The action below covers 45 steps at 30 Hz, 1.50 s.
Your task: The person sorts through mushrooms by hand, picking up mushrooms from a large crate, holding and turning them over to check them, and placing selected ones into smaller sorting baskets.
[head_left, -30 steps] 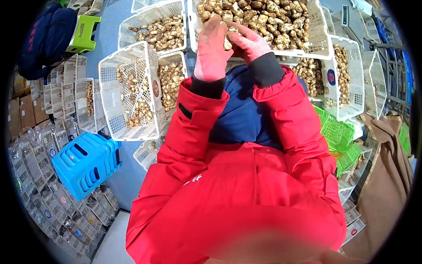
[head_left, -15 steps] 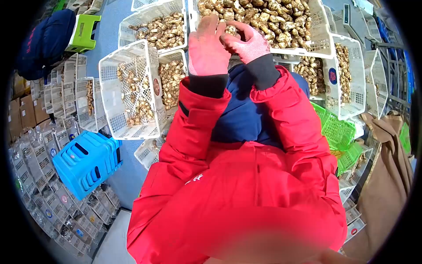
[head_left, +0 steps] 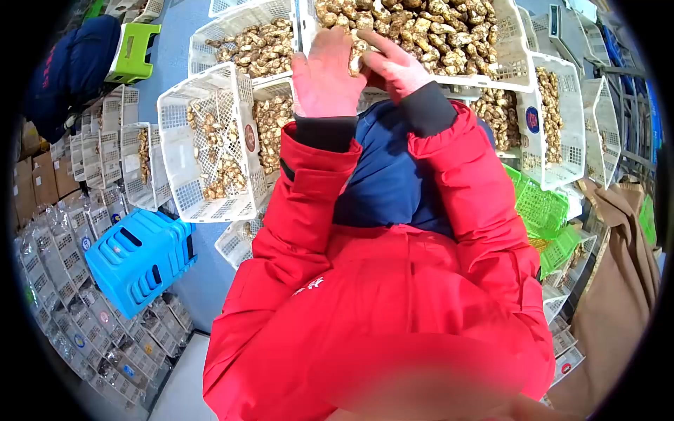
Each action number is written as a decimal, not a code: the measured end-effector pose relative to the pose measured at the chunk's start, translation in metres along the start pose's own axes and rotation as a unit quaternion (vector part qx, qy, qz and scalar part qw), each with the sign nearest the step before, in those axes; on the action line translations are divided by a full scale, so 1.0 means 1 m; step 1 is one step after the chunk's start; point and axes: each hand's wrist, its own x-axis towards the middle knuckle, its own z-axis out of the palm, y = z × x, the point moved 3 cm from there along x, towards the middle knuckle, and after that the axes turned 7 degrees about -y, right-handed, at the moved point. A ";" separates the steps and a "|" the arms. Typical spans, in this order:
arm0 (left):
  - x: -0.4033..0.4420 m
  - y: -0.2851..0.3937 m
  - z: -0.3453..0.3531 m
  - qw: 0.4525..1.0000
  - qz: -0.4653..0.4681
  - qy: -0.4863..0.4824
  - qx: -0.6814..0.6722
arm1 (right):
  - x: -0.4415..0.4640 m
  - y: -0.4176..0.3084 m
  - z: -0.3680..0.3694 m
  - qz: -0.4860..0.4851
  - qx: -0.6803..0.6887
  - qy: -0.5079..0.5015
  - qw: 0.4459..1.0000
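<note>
Between our left hand (head_left: 326,84) and right hand (head_left: 404,74), by the near edge of the white crate (head_left: 518,63), the mottled piece (head_left: 357,56) looks light, firm, best pinched mid-body, though we cannot tell whether our fingers (head_left: 331,45) clamp it.

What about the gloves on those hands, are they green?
No, the left hand and the right hand both wear pink gloves.

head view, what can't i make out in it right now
- Knobbly piece, head view: partly covered by the left hand and right hand; its full shape and how firmly it is held don't show.
- Large white crate, head view: far side cut off by the top edge.
- Round blue label, head view: print too small to read.
</note>
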 end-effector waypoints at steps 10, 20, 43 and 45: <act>-0.008 0.005 0.006 0.971 -0.059 -0.133 0.189 | -0.080 -0.089 -0.082 -0.072 -0.112 0.181 0.974; -0.002 0.019 -0.005 0.965 -0.131 -0.019 0.228 | 0.069 -0.038 -0.109 0.146 -0.768 0.120 0.612; 0.015 -0.005 -0.017 0.976 -0.197 0.051 0.083 | -0.011 -0.066 -0.016 -0.090 -0.292 0.128 0.944; 0.017 -0.005 -0.030 0.974 -0.227 -0.004 0.007 | -0.004 -0.058 -0.023 -0.081 -0.244 0.094 0.962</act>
